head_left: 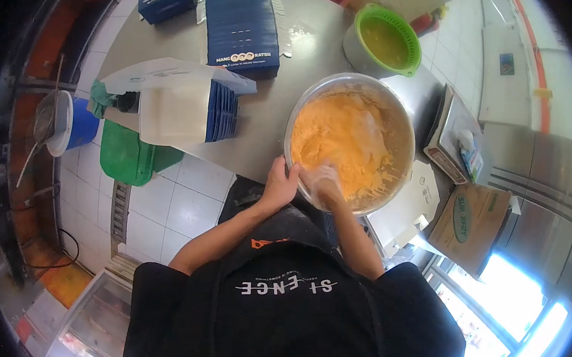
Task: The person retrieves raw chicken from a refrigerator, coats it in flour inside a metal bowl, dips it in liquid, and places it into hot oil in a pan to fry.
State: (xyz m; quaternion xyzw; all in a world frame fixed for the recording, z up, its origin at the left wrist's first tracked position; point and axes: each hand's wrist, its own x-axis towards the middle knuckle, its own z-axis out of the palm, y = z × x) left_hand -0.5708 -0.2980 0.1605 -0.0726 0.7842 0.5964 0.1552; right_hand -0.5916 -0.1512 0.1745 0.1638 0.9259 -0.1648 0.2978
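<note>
One metal bowl (405,147) sits near your edge of the table (263,127), part-filled with a thick orange mix (329,125).

Left hand (282,181): at the bowl's 8 o'clock, thumb and fingers apparently gripping the rim. Right hand (322,180): inside at 7 o'clock, down in the mix, pale-coated; fingers buried, so you cannot tell whether they curl or spread.

Handling, by judgement: wall thin but stiff, unlikely to flex; load probably makes it heavy. Mix looks soft, clinging, slick on skin. Smears line the inside, so the rim may slip under a wet hand.

Best hold: steady at 8 with your cleaner left; for lifting, rim at 9 and 3.

Neighbours: green-rimmed container (410,64) close at 12 to 1 o'clock, scale (446,140) at 3, stacked boxes (221,114) at 9.
</note>
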